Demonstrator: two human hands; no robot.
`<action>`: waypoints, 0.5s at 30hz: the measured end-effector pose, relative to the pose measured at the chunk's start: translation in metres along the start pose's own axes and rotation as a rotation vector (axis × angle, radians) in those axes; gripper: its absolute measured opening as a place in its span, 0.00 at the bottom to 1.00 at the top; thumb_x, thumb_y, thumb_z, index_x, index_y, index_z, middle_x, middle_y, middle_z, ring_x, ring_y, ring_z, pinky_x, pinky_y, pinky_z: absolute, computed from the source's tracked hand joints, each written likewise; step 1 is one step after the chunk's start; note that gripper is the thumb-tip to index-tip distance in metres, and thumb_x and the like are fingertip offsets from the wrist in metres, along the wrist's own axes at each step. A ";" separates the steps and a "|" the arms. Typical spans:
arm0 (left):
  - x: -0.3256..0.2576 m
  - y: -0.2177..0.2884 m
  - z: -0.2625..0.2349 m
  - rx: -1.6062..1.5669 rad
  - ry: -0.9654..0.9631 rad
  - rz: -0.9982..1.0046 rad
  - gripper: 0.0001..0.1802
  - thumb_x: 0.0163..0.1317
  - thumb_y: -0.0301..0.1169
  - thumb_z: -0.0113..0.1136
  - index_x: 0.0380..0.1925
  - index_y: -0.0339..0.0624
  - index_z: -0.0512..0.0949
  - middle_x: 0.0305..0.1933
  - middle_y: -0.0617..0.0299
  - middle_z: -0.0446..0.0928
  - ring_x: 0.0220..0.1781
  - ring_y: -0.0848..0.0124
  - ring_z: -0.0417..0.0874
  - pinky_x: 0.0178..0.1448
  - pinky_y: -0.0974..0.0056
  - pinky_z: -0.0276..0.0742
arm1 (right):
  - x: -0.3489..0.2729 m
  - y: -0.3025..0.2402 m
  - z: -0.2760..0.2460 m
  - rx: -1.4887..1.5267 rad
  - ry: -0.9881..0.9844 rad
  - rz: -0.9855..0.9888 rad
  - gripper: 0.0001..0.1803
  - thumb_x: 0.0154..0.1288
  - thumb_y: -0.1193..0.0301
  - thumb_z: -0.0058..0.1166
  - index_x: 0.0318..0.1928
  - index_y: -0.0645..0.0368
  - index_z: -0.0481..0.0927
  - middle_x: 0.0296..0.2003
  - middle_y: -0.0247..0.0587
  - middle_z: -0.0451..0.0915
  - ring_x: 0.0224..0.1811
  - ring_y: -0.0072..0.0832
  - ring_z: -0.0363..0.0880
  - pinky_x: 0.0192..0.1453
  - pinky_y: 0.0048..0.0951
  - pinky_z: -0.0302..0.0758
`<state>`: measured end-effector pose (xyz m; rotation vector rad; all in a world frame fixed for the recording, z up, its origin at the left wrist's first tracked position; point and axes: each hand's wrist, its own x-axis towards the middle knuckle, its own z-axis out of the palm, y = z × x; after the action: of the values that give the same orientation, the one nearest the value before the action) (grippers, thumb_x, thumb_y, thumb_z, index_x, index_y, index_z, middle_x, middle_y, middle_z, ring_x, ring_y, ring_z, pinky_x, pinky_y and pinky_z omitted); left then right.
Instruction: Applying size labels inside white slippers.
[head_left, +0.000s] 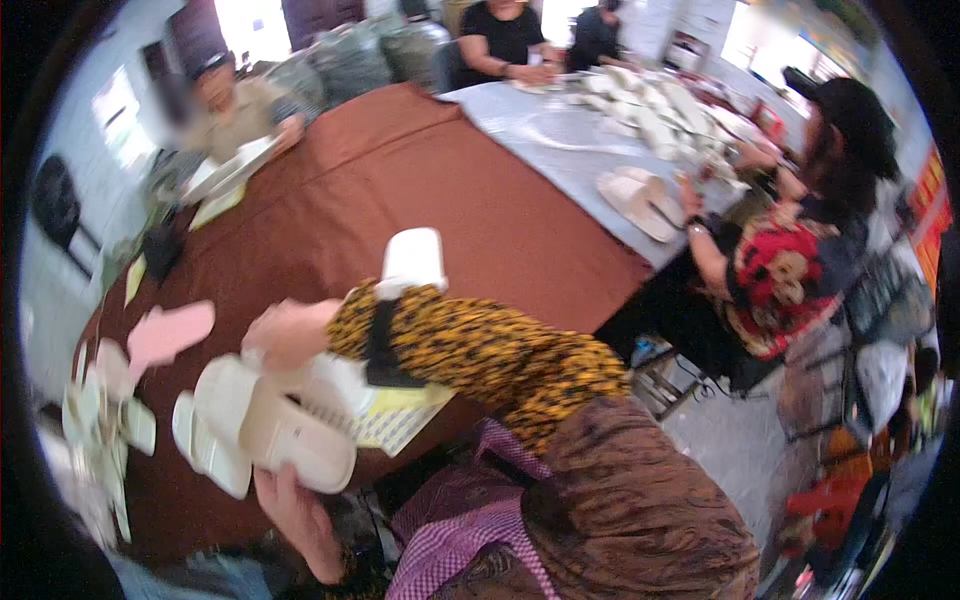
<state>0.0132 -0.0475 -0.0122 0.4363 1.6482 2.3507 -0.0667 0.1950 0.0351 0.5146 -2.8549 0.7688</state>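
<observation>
Two hands are busy over the near left corner of the brown cloth-covered table (pixel 440 190). Far left first: small pale green and white packets (pixel 105 425) lie scattered at the table's edge, and just right of them a flat pink slipper sole (pixel 165 332) rests on the cloth. No bin or box shows on this side; everything sits loose on the table.

Next, the cream-white foam slippers (pixel 265 425), stacked as a pair, soles toward us, low and near. The left hand (pixel 290 515) comes up from below and grips their lower edge, fingers tucked behind, blurred. The right hand (pixel 285 335), in a yellow-and-black leopard-print sleeve (pixel 470 350), is pressed on the top of the same pair, closed over the upper edge. So the slippers sit right between both hands, touching each. Under them lies a yellow-and-white printed sheet (pixel 400 415).

Farther right, a white wrist-worn device (pixel 412 258) stands up from the forearm. Far right, across on a grey-covered table (pixel 560 150), a heap of white slippers (pixel 650 110) lies loose, with seated people working beside it.
</observation>
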 end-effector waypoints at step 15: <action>-0.002 -0.013 -0.030 0.068 0.010 0.056 0.30 0.66 0.25 0.52 0.66 0.27 0.58 0.59 0.46 0.72 0.57 0.60 0.77 0.62 0.58 0.73 | 0.036 -0.007 0.009 -0.136 -0.183 0.090 0.35 0.50 0.42 0.58 0.54 0.50 0.81 0.50 0.47 0.80 0.58 0.43 0.74 0.61 0.46 0.67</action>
<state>0.0044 -0.0697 -0.0345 0.4913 1.7467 2.3456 -0.0981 0.1745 0.0388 0.4635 -3.0910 0.5607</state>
